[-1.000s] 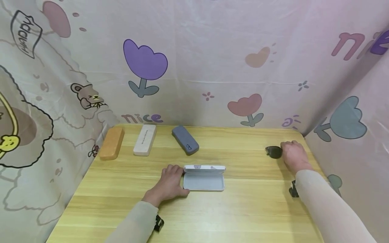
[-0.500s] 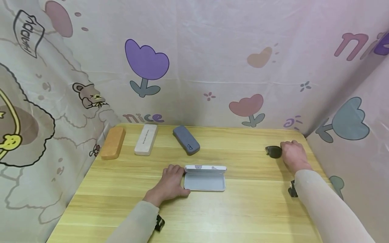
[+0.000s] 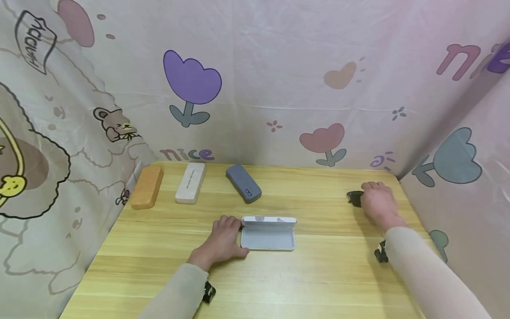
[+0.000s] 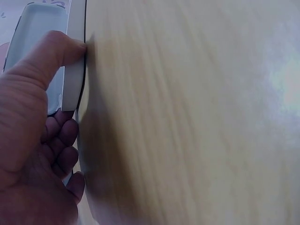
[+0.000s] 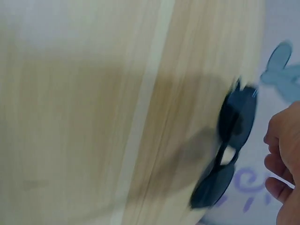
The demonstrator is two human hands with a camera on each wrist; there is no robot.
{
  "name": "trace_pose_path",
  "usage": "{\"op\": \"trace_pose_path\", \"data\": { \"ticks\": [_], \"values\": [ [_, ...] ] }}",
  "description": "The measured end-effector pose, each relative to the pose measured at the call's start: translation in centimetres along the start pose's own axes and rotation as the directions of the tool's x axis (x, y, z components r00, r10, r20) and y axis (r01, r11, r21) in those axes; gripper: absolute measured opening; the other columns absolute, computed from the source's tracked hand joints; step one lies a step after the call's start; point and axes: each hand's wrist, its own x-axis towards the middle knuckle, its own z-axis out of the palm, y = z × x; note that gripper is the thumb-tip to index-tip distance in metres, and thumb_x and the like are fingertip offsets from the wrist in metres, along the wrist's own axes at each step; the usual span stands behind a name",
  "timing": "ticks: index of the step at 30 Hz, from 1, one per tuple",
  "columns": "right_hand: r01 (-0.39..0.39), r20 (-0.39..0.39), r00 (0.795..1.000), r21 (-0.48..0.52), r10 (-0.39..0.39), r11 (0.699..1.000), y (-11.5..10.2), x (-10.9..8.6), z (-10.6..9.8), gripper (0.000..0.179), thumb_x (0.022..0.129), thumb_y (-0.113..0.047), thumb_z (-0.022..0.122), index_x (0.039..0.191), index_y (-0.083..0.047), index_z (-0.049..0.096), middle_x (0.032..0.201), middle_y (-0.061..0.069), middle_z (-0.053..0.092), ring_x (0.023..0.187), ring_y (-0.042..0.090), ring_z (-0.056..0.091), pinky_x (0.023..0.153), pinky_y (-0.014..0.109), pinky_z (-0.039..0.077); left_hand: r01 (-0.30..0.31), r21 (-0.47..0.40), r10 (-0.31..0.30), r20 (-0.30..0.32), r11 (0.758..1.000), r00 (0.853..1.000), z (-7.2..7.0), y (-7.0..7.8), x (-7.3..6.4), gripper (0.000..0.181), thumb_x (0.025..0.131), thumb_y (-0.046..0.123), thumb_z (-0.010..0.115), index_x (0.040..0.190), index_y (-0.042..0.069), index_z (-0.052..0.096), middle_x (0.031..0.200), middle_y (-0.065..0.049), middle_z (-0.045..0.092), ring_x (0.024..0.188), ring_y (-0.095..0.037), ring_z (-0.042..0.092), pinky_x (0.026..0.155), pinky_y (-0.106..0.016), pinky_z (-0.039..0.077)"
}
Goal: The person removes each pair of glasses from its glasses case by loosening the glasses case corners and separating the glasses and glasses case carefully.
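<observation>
A glasses case (image 3: 268, 239) stands open near the table's middle, its pale grey inside showing and its printed lid raised at the back. My left hand (image 3: 224, 239) grips its left end. In the left wrist view the thumb (image 4: 63, 49) presses the front wall and the fingers curl by the end. At the right, black sunglasses (image 5: 226, 145) lie with the lenses side by side. My right hand (image 3: 378, 203) is over them, covering most of them in the head view. In the right wrist view its loosely bent fingers (image 5: 277, 164) show a gap from the lenses.
Along the back of the wooden table (image 3: 318, 274) lie an orange case (image 3: 147, 188), a white case (image 3: 191, 183) with lettering, and a blue-grey case (image 3: 243, 183) with a glasses mark. Printed curtains (image 3: 255, 79) rise behind and at both sides.
My right hand has shifted slightly left and now covers more of the sunglasses in the head view. The left hand and the open glasses case stay in place.
</observation>
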Motion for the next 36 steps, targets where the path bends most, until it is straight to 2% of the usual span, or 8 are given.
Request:
{"op": "trace_pose_path", "data": {
  "ticks": [5,9,14,22,29,36],
  "values": [
    [0.048,-0.096,0.994,0.031,-0.045,0.998,-3.6,0.1,0.0,0.032,0.097,-0.005,0.053,0.122,0.011,0.064,0.122,0.029,0.068,0.113,0.049,0.06,0.096,0.064,0.047,0.012,-0.003,-0.012,0.01,1.0,1.0,-0.1,0.0,0.0,0.082,0.075,0.052,0.087,0.132,-0.001,0.061,0.13,-0.012,0.062,0.123,-0.033,0.047,0.103,-0.05,0.037],
    [0.055,-0.134,0.99,0.124,-0.038,0.991,-6.8,0.1,0.1,0.03,0.097,-0.009,0.058,0.12,0.008,0.067,0.121,0.028,0.069,0.112,0.047,0.061,0.099,0.062,0.046,0.012,-0.004,-0.012,0.007,1.0,1.0,0.0,0.0,0.0,0.082,0.075,0.051,0.087,0.132,-0.001,0.061,0.13,-0.012,0.061,0.123,-0.033,0.047,0.103,-0.05,0.037],
    [0.062,-0.16,0.987,0.239,-0.023,0.969,-10.8,-0.2,-0.3,0.025,0.1,-0.012,0.06,0.115,0.006,0.07,0.117,0.025,0.072,0.109,0.045,0.064,0.103,0.061,0.045,0.007,-0.006,-0.007,0.001,1.0,1.0,0.1,0.0,0.0,0.083,0.075,0.052,0.087,0.132,-0.001,0.061,0.13,-0.012,0.062,0.123,-0.033,0.047,0.103,-0.049,0.037],
    [0.121,-0.215,0.975,0.351,-0.045,0.928,-16.5,-1.3,-1.3,0.019,0.103,-0.018,0.065,0.105,-0.001,0.073,0.107,0.016,0.075,0.101,0.037,0.065,0.093,0.056,0.049,0.016,-0.022,-0.016,0.005,1.0,1.0,0.1,0.0,0.0,0.083,0.075,0.051,0.087,0.134,-0.001,0.06,0.13,-0.011,0.061,0.123,-0.032,0.046,0.104,-0.049,0.036],
    [0.174,-0.23,0.969,0.394,-0.087,0.902,-19.5,-2.3,-1.5,0.021,0.101,-0.024,0.07,0.105,-0.004,0.073,0.106,0.012,0.076,0.101,0.032,0.066,0.095,0.052,0.048,0.017,-0.022,-0.017,0.007,1.0,1.0,0.1,0.1,0.0,0.083,0.075,0.051,0.087,0.134,-0.001,0.059,0.13,-0.011,0.061,0.124,-0.033,0.046,0.106,-0.05,0.036],
    [0.192,-0.206,0.971,0.356,-0.124,0.914,-21.2,-2.7,-1.5,0.027,0.098,-0.029,0.076,0.106,-0.003,0.073,0.107,0.011,0.075,0.102,0.031,0.066,0.095,0.051,0.05,0.015,-0.014,-0.015,-0.001,1.0,1.0,0.1,0.0,0.1,0.084,0.075,0.051,0.088,0.134,-0.001,0.059,0.129,-0.012,0.061,0.124,-0.033,0.047,0.106,-0.051,0.037]
  ]
}}
